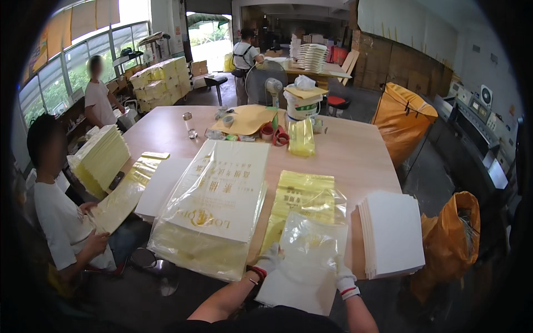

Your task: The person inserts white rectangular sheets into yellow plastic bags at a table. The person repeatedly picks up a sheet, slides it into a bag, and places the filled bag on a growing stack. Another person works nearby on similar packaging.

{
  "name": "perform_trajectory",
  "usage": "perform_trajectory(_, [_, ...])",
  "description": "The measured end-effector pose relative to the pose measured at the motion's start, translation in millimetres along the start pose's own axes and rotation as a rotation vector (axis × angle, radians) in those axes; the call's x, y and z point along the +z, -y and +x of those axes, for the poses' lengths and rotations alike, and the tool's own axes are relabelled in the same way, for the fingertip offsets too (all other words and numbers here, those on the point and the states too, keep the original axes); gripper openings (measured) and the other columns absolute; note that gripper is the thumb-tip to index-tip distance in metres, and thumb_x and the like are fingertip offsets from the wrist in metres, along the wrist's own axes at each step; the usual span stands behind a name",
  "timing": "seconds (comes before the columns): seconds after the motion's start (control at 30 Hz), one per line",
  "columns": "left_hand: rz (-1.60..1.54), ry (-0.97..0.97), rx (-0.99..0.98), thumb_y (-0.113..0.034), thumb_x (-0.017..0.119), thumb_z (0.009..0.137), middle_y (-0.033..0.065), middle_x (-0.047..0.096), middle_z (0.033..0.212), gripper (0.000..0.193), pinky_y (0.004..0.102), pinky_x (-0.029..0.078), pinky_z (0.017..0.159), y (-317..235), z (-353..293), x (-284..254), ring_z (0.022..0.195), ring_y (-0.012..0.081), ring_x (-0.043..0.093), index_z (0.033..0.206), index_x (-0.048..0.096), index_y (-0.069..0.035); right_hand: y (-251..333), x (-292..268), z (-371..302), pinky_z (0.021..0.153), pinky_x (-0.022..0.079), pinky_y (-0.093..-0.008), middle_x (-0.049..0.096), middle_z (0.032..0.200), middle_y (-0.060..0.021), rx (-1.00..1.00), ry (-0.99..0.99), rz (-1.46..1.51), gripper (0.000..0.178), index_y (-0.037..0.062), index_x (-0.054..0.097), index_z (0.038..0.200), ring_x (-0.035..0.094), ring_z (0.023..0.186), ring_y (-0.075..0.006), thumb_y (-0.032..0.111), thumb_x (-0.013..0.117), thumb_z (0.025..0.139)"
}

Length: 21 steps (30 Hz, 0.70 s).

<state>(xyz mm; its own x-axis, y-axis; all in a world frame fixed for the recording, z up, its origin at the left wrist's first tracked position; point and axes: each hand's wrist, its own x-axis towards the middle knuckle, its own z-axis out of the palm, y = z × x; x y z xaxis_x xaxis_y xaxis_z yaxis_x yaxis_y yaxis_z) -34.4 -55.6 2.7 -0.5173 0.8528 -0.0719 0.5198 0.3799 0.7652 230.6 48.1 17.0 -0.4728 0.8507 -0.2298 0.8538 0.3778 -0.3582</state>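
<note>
At the table's near edge lies a stack of white paper (297,286), its far part inside a clear plastic bag (308,230) with yellow print. My left hand (270,259), in a white glove, is closed at the left edge of the bag and paper. On the right edge, my right hand (345,273), gloved too, is closed around the bag's side. Fingertips of both hands are partly hidden by the shiny film. Just beyond, flat yellow printed bags (305,191) lie under the clear bag's far end.
White paper (394,233) is stacked on the right; large bagged stacks (216,194) lie on the left. Farther back are red tape rolls (275,135), a glass jar (190,125), a white bucket (302,105). Orange sacks (452,244) stand right. A seated person (66,216) handles a bag.
</note>
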Motion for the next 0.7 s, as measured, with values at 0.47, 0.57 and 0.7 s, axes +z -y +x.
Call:
perform_trajectory(0.47, [0.002, -0.221, 0.263, -0.023, 0.058, 0.078, 0.0182, 0.056, 0.076, 0.021, 0.0426, 0.044, 0.061, -22, -1, -8, 0.071, 0.0376, 0.055, 0.085, 0.049, -0.005, -15, 24, 24, 0.067, 0.046, -0.045, 0.058, 0.096, -0.0207, -0.076, -0.208, 0.089, 0.06, 0.0111, 0.027, 0.134, 0.058, 0.08, -0.0378, 0.018, 0.051, 0.079])
perform_trajectory(0.57, [-0.129, -0.212, 0.333, -0.022, 0.059, 0.078, 0.0152, 0.058, 0.081, 0.022, 0.0409, 0.045, 0.064, -37, -6, -27, 0.072, 0.0333, 0.057, 0.086, 0.05, -0.004, -14, 20, 17, 0.07, 0.045, -0.0448, 0.056, 0.1, -0.0214, -0.079, -0.248, 0.084, 0.059, 0.0111, 0.028, 0.134, 0.057, 0.083, -0.0381, 0.018, 0.05, 0.08])
perform_trajectory(0.7, [-0.095, -0.15, 0.353, -0.02, 0.057, 0.08, 0.0114, 0.059, 0.083, 0.02, 0.0403, 0.043, 0.07, 68, 41, 39, 0.075, 0.0269, 0.056, 0.089, 0.051, -0.004, -11, 26, 15, 0.073, 0.045, -0.0445, 0.055, 0.106, -0.0222, -0.117, -0.206, 0.104, 0.056, 0.0112, 0.028, 0.134, 0.056, 0.088, -0.0385, 0.018, 0.048, 0.082])
